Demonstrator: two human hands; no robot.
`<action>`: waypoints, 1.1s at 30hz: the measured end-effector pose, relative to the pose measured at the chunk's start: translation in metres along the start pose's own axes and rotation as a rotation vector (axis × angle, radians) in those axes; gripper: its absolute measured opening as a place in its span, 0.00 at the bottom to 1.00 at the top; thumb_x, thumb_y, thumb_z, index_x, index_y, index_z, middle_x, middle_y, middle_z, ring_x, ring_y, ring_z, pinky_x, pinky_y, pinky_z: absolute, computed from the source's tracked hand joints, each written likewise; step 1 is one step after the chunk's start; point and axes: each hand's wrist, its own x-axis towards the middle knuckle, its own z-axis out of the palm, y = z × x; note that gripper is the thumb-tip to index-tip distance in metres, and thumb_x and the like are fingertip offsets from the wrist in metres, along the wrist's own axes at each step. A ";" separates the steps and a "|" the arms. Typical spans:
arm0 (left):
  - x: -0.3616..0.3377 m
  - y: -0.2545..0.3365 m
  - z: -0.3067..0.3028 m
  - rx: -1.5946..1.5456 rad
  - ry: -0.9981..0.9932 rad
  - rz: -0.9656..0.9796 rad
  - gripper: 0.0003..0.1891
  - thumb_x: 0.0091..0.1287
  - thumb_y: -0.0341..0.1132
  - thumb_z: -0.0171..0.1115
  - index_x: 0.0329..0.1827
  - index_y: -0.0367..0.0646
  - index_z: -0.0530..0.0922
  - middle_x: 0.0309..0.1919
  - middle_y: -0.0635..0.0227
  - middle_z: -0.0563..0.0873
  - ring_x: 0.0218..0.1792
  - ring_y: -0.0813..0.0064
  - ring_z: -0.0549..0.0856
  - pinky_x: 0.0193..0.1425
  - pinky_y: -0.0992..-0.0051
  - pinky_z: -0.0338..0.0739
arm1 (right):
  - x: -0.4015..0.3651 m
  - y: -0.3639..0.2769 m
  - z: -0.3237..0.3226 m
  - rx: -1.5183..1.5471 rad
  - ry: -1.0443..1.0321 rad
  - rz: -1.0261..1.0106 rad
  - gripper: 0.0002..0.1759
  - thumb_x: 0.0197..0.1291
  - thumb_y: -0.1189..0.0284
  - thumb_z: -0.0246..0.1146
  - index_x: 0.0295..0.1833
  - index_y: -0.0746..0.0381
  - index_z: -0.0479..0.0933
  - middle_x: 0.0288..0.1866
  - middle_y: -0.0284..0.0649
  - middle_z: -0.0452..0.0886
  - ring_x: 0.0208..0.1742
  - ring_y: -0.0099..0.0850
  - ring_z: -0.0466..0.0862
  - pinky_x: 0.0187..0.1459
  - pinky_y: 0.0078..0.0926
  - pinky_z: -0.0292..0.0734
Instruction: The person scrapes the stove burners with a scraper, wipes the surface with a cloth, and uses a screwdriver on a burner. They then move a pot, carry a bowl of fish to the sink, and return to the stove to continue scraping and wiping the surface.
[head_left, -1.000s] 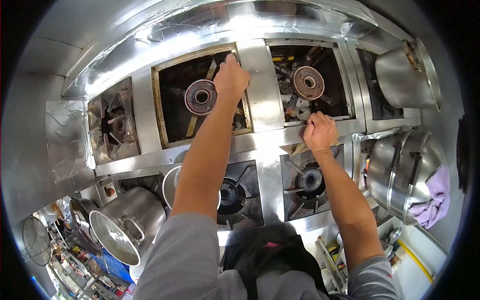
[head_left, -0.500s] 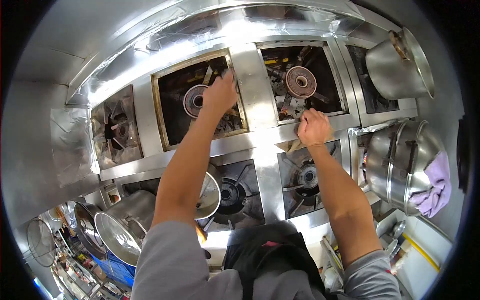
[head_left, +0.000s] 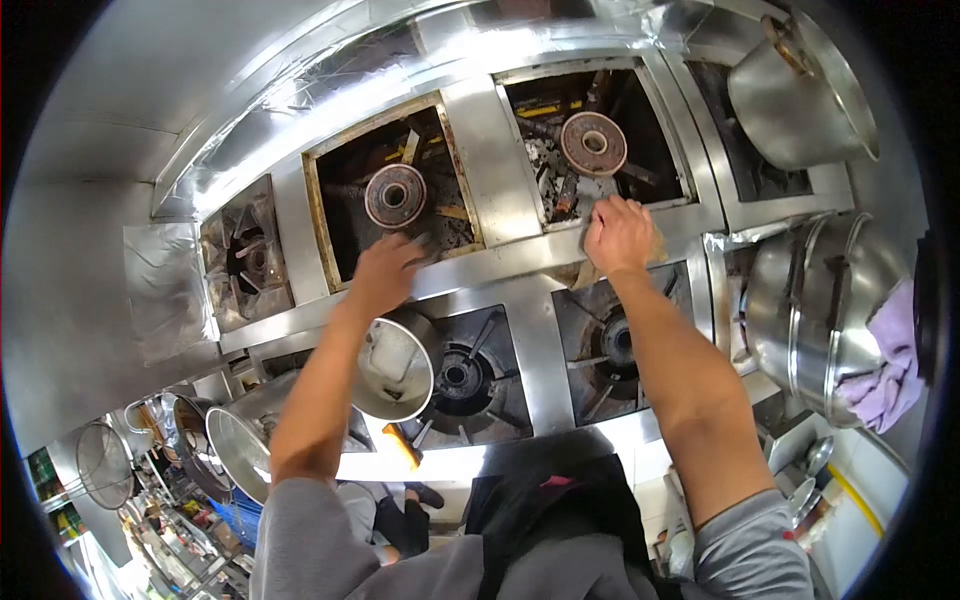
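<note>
At the near edge of the left burner well [head_left: 318,230], my left hand [head_left: 385,272] is closed around a small dark grey thing, blurred and mostly hidden by the fingers. Just beyond it sits a round rusty burner [head_left: 395,195]. My right hand [head_left: 618,238] presses with curled fingers on the steel rail [head_left: 500,262] in front of the right burner well. Beneath that hand, a brown rag-like piece [head_left: 578,274] shows on both sides. Another rusty burner [head_left: 593,143] stands in the right well, with pale debris [head_left: 548,180] beside it.
A steel pot [head_left: 428,350] stands below my left forearm, near an orange handle [head_left: 402,447]. Front burners [head_left: 455,374] have black grates. A large pot [head_left: 790,105] and stacked steel vessels [head_left: 800,310] with a purple cloth [head_left: 885,360] occupy the right. Someone's legs [head_left: 405,520] show below.
My left hand has come back from the far right side of the left well to its near edge. The right hand stays on the rail. The view has shifted slightly.
</note>
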 end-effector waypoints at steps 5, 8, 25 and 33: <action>0.041 0.044 0.023 -0.088 0.011 0.008 0.09 0.65 0.27 0.68 0.48 0.40 0.84 0.46 0.53 0.83 0.51 0.43 0.83 0.56 0.52 0.79 | 0.007 0.001 0.002 -0.014 -0.020 -0.023 0.02 0.51 0.71 0.63 0.29 0.54 0.77 0.32 0.35 0.78 0.40 0.42 0.80 0.45 0.42 0.70; -0.017 -0.036 -0.017 -0.228 -0.093 -0.014 0.09 0.64 0.25 0.68 0.46 0.40 0.82 0.44 0.52 0.82 0.49 0.43 0.83 0.53 0.52 0.79 | 0.005 0.001 -0.002 -0.043 -0.054 -0.024 0.03 0.51 0.72 0.64 0.29 0.54 0.77 0.33 0.34 0.78 0.40 0.42 0.80 0.45 0.42 0.70; -0.009 -0.019 -0.006 0.078 -0.031 -0.046 0.10 0.65 0.30 0.70 0.48 0.41 0.82 0.43 0.53 0.82 0.48 0.45 0.82 0.52 0.51 0.78 | 0.005 0.002 0.001 0.010 0.020 0.028 0.01 0.51 0.72 0.62 0.29 0.54 0.77 0.33 0.36 0.78 0.40 0.45 0.80 0.44 0.44 0.70; -0.043 -0.051 -0.041 0.102 -0.125 0.008 0.09 0.62 0.25 0.70 0.43 0.42 0.81 0.46 0.54 0.81 0.50 0.46 0.81 0.55 0.52 0.76 | 0.004 0.002 0.000 -0.038 -0.050 0.027 0.03 0.50 0.71 0.65 0.30 0.53 0.77 0.34 0.35 0.78 0.41 0.42 0.80 0.46 0.43 0.69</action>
